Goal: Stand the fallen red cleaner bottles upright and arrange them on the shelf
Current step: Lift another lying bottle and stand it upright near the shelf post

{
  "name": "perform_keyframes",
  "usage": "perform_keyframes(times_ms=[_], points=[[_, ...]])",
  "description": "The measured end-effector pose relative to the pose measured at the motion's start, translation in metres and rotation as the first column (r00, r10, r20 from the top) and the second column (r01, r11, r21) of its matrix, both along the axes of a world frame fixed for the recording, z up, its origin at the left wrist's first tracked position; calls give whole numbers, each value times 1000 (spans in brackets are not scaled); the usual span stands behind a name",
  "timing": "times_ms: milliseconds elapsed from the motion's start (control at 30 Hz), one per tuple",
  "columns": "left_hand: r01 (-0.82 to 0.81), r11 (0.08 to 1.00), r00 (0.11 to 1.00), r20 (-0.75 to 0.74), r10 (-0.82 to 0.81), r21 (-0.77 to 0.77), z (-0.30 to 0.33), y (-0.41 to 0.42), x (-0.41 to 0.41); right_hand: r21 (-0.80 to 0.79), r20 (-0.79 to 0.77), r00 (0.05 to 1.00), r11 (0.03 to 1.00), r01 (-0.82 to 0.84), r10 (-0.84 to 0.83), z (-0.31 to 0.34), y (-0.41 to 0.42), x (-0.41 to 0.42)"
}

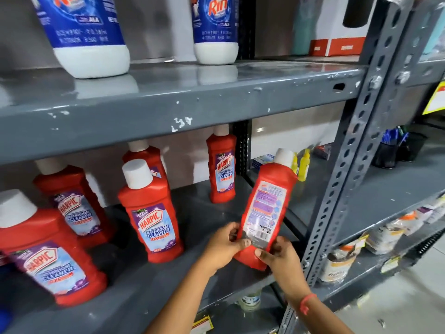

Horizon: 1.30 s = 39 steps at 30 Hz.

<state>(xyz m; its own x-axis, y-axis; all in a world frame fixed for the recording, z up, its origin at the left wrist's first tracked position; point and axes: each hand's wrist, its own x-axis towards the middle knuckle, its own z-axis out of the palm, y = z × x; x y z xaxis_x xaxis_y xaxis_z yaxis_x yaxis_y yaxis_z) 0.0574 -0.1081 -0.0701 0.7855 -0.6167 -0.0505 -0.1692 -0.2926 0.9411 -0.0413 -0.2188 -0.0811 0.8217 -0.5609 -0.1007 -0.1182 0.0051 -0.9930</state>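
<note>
Both hands hold one red cleaner bottle (266,208) by its lower end, at the right front of the grey middle shelf (149,292). Its back label faces me, its white cap is up, and it leans a little to the right. My left hand (225,247) grips its left lower edge; my right hand (280,257) grips its base from the right. Several more red bottles stand upright on the same shelf: one front left (45,259), one behind it (74,203), one in the middle (151,213), one behind that (144,155) and one at the back (222,167).
Two blue-and-white detergent bottles (89,34) (215,30) stand on the shelf above. A perforated grey upright post (351,150) rises just right of my hands. Beyond it, the neighbouring rack holds yellow bottles (302,165), dark pen holders (397,150) and jars (339,263) lower down.
</note>
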Motion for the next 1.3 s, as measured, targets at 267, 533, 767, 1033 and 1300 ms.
perform_keyframes(times_ms=[267, 533, 767, 1033, 1300], points=[[-269, 963, 948, 171, 269, -21, -9, -9, 19, -346, -114, 974, 911, -223, 195, 5, -34, 56], [-364, 931, 894, 275, 354, -13, -7, -17, 33, -425, -92, 971, 873, -240, 222, -1, -45, 88], [-380, 924, 898, 225, 378, -38, -7, -18, 35, -373, -93, 981, 907, -195, 172, -5, -48, 95], [-388, 918, 913, 101, 394, -76, -9, -5, 33, -267, 34, 999, 963, 33, -25, -7, -17, 92], [-337, 940, 933, 120, 340, -46, -12, -2, 33, -257, -34, 987, 953, -162, 159, -5, -10, 94]])
